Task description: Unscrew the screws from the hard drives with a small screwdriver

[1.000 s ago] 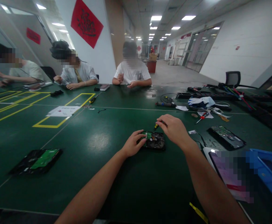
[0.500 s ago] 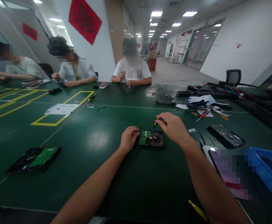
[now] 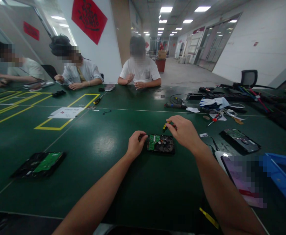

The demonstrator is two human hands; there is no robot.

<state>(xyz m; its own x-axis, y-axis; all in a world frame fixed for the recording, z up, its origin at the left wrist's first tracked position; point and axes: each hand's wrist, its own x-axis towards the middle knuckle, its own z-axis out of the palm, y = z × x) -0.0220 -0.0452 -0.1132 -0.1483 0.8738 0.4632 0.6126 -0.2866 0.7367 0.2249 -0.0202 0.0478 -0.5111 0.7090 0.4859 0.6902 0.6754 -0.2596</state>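
Note:
A hard drive (image 3: 167,145) lies flat on the green table in front of me, its green circuit board (image 3: 154,142) on the left side. My left hand (image 3: 136,145) is closed at the drive's upper left corner, thumb and fingers pinching its edge. Above the drive's upper right part, my right hand (image 3: 182,130) grips a short yellow-and-black screwdriver (image 3: 164,127) between thumb and fingers. The screwdriver points downward at a slant; whether its tip touches the drive I cannot tell.
Another hard drive (image 3: 38,164) lies at left, a third (image 3: 241,141) at right. Near my right arm are a phone-like device (image 3: 241,179) and a blue bin (image 3: 283,179). Gloves (image 3: 213,103), a red screwdriver (image 3: 214,119) and cables lie farther back. Several people sit across the table.
The view has shifted slightly. Both hands keep nearly the same pose at the hard drive, and the screwdriver stays in my right hand above its far edge.

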